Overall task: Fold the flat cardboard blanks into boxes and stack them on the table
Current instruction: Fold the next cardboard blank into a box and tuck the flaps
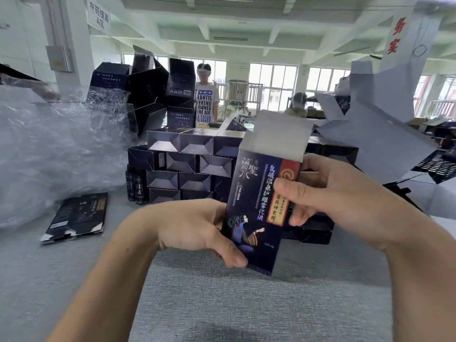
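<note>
Both hands are clamped on a dark blue box, which is held upright and slightly tilted above the grey surface, just in front of the camera. The left hand grips the box's lower left edge, with the thumb pressed on the printed front near the bottom corner and the fingers hidden behind. The right hand holds the upper right edge, thumb lying across the red label on the front and fingers curled round the side. The box's white top flap stands open, pointing upward. Behind it, further back on the surface, folded boxes lie stacked in rows several layers high, their end flaps facing the camera. Two dark bottles stand just beside the stack's left end. A flat blank lies on the surface to the left, well apart from the hands, near a heap of clear plastic wrap. Opened white blanks rise at the right. A person in a white printed T-shirt stands beyond the stack.
</note>
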